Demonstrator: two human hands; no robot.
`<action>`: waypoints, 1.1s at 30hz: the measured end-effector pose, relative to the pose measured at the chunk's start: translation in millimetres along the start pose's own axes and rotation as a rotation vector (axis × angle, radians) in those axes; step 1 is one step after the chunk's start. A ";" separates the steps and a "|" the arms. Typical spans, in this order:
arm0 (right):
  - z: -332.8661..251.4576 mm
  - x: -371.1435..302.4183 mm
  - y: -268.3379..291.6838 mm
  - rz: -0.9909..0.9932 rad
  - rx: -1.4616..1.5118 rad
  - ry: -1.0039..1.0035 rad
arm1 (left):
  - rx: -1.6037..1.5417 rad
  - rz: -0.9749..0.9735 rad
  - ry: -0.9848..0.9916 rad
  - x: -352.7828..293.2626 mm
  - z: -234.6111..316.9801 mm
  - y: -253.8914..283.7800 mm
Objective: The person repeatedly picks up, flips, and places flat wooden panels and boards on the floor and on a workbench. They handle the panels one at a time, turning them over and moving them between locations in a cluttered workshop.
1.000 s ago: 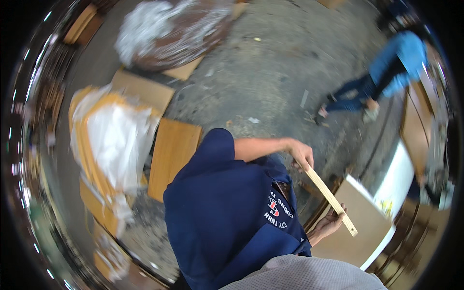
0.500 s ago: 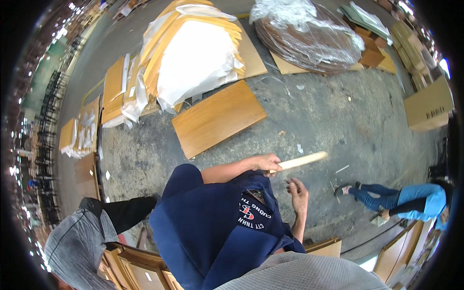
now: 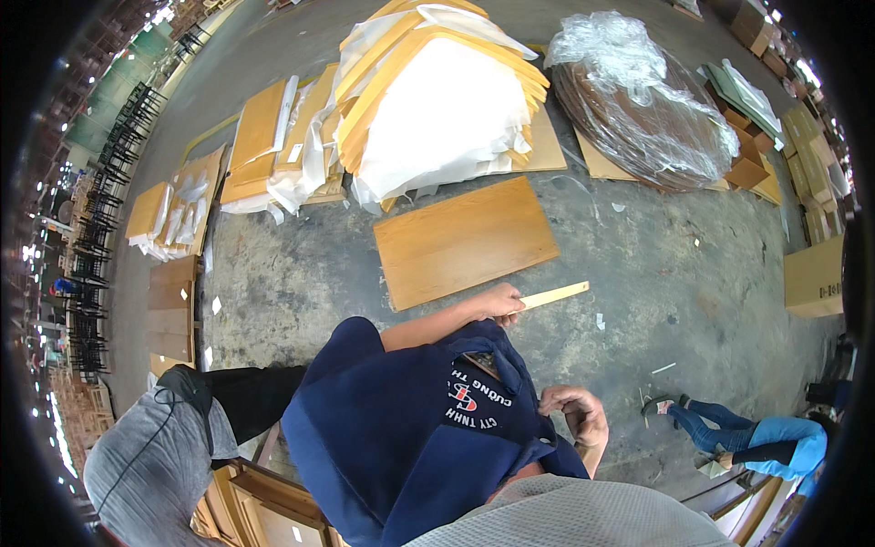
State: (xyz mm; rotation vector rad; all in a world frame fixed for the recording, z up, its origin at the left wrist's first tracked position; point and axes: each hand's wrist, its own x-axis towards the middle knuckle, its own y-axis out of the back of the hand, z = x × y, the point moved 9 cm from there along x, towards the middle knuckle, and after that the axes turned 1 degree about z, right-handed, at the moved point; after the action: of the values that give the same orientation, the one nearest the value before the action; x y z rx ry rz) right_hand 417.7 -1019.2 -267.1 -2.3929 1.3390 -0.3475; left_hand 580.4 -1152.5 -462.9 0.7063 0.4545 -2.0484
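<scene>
My left hand (image 3: pixel 499 302) is closed around one end of a pale, narrow wooden strip (image 3: pixel 560 294). The strip points out to the right, and its free end tilts slightly upward in the picture. Beyond that hand, a rectangular brown wood panel (image 3: pixel 467 241) lies flat on the floor. My right hand (image 3: pixel 578 415) is beside the front of my dark blue shirt (image 3: pixel 383 428), close to the collar. Its fingers are loosely bent and apart, with nothing visible in them.
Yellow-brown panels (image 3: pixel 351 96) with white foam sheets are stacked ahead. Right of them sit round brown boards (image 3: pixel 638 118) in clear wrap. A person in grey (image 3: pixel 155 456) bends at left; another in blue (image 3: pixel 775 447) is at right. A cardboard box (image 3: pixel 814 278) stands far right.
My view has shifted, so the stacks and panel appear farther right. The strip, still in my left hand, has swung slightly. My right hand has drawn lower, its fingers bending toward my shirt.
</scene>
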 end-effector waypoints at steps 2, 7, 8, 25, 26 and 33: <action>8.3 20.2 -24.2 -0.043 -0.045 -0.024 | 0.013 0.024 0.055 -1.8 -14.0 33.9; 34.7 59.3 -59.6 -0.052 -0.009 -0.184 | 0.062 0.079 0.071 -16.8 -35.3 114.8; 39.0 68.0 -66.4 -0.058 0.008 -0.188 | 0.044 0.093 0.061 -20.1 -41.0 129.7; 63.5 136.0 -101.3 -0.117 -0.155 -0.335 | -0.677 0.666 0.367 -41.7 -278.9 243.8; 66.2 142.8 -100.0 -0.106 -0.223 -0.320 | -0.653 0.662 0.397 -46.0 -283.3 246.1; 59.3 144.2 -107.7 -0.186 -0.107 -0.517 | -0.737 0.798 0.411 -67.0 -298.8 264.4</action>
State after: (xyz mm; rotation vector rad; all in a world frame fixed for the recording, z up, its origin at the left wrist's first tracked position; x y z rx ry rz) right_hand 597.4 -1079.3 -268.8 -2.4628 0.9216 0.2905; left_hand 925.1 -1083.5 -663.1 0.6836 0.9199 -0.8831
